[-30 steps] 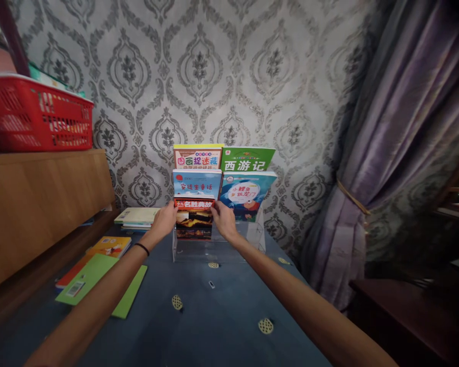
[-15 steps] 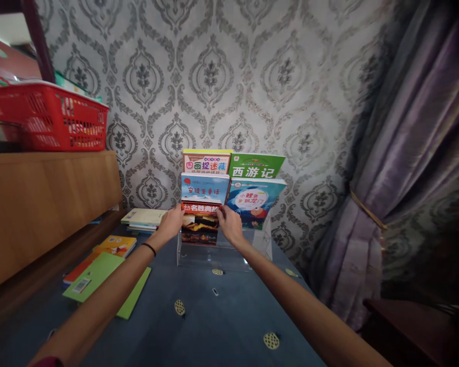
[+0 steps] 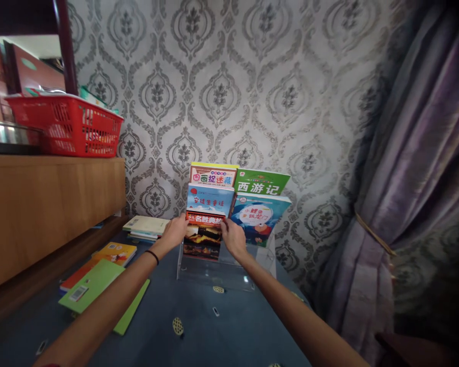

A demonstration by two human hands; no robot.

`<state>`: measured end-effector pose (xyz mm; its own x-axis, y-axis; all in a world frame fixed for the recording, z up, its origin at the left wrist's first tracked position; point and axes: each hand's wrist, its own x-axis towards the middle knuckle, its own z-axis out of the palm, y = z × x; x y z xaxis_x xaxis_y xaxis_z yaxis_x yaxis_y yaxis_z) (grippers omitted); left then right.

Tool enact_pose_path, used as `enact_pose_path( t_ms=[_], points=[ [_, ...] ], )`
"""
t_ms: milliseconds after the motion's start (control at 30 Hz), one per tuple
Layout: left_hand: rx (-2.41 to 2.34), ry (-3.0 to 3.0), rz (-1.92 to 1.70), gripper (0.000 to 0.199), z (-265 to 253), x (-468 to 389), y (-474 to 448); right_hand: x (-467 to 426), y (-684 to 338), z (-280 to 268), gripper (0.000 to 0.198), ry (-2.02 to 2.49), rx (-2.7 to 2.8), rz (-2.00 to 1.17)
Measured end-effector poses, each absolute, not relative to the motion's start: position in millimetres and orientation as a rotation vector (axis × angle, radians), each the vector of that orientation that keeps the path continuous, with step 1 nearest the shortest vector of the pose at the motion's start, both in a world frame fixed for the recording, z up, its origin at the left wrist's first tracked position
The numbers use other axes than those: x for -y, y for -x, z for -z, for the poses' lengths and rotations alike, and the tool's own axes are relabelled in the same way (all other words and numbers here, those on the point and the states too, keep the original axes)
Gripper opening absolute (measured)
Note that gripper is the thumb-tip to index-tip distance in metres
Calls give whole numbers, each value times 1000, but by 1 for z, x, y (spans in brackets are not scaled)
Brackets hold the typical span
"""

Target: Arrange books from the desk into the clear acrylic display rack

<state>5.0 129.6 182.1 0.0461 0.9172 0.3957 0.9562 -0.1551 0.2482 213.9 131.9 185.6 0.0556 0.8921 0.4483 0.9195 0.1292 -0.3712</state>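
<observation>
Between my hands stands a book with a red title band and a dark golden cover (image 3: 202, 238), in the front left of a clear acrylic book rack (image 3: 229, 272). My left hand (image 3: 174, 232) is closed on its upper left edge, and my right hand (image 3: 235, 238) pinches its upper right edge. Right behind it rises a light-blue book (image 3: 209, 198), with a pinkish-brown book (image 3: 212, 176) at the back. On the rack's right side are a blue book with a fish picture (image 3: 258, 219) and, behind it, a green book (image 3: 263, 181).
A small stack of pale books (image 3: 143, 225) lies left of the rack. Nearer, a green book (image 3: 93, 285) partly covers an orange one (image 3: 116, 252) on the blue tablecloth (image 3: 198, 326). A red basket (image 3: 69, 122) sits on a wooden cabinet (image 3: 53, 204); a purple curtain (image 3: 367, 244) hangs at right.
The view has tilted up and shifted a little left, so the rack appears lower. Both hands keep hold of the book with the red title band, which shows little movement within the rack.
</observation>
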Motion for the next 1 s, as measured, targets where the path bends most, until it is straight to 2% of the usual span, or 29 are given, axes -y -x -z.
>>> enact_pose_path(
  t_ms=[700,800,900,1000],
  points=[
    [2009,2190,751,27,-184,-129,-4,-135,-218,-187,36,1748,1850,53],
    [1890,2103,800,28,-182,-127,-6,-133,-218,-189,36,1763,1849,41],
    [1648,2070,788,36,-181,-127,-6,-132,-218,-190,36,1778,1851,36],
    [1477,2087,735,55,-180,-131,-4,-133,-219,-190,35,1780,1850,33]
  ],
)
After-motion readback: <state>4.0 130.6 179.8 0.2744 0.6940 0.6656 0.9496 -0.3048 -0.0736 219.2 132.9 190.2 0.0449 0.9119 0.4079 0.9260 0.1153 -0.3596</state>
